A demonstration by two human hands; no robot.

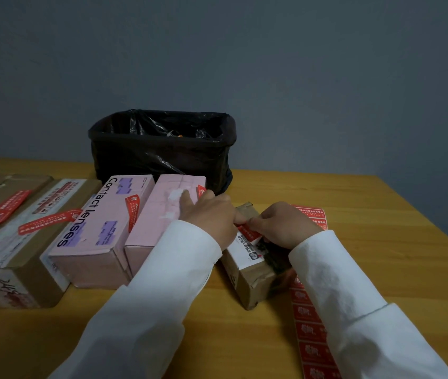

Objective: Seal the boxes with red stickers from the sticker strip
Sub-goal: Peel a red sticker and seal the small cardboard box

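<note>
Sticker strip (310, 324) under right sleeve; both hands, left hand (212, 214) and right hand (283, 228), pinch red sticker (249, 231) atop brown box (255, 272).

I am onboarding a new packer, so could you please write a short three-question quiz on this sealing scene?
1. True or false: the pink box printed "Contact lenses" already carries a red sticker.
2. Which box are both hands working on? A) the small brown box B) the plain pink box C) the far-left brown box
3. What stands behind the boxes, against the wall?

Key: 1. True. 2. A: the left hand and right hand press a red sticker onto it. 3. A bin with a black bag.
</note>
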